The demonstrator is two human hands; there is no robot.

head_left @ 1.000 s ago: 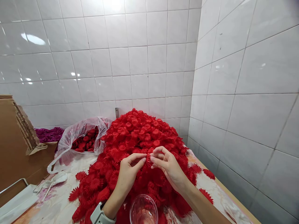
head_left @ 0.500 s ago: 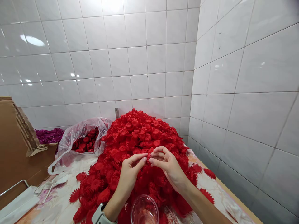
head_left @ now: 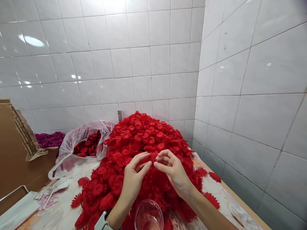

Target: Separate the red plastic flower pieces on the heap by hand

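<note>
A small red flower piece with a fringed edge [head_left: 153,157] is between the fingertips of my two hands, above a big heap of similar red flower pieces [head_left: 144,134]. My left hand [head_left: 135,174] touches it from the left with thumb and index finger slightly parted. From the right, my right hand [head_left: 174,171] pinches it, thumb below and curled fingers above. The piece blends into the red heap, so its exact outline is hard to make out. Below my hands stands a clear plastic cup [head_left: 149,215], its contents hard to tell.
Left of the heap lies a clear plastic bag [head_left: 69,145] with darker red pieces inside. Purple pieces [head_left: 49,139] and a cardboard box [head_left: 16,153] stand farther left. Tiled walls [head_left: 141,64] close off the back and right. A patterned cloth [head_left: 57,210] covers the table.
The fingers of my left hand have spread a little, the index finger lifting from the thumb. My right hand has barely moved. The view has shifted slightly.
</note>
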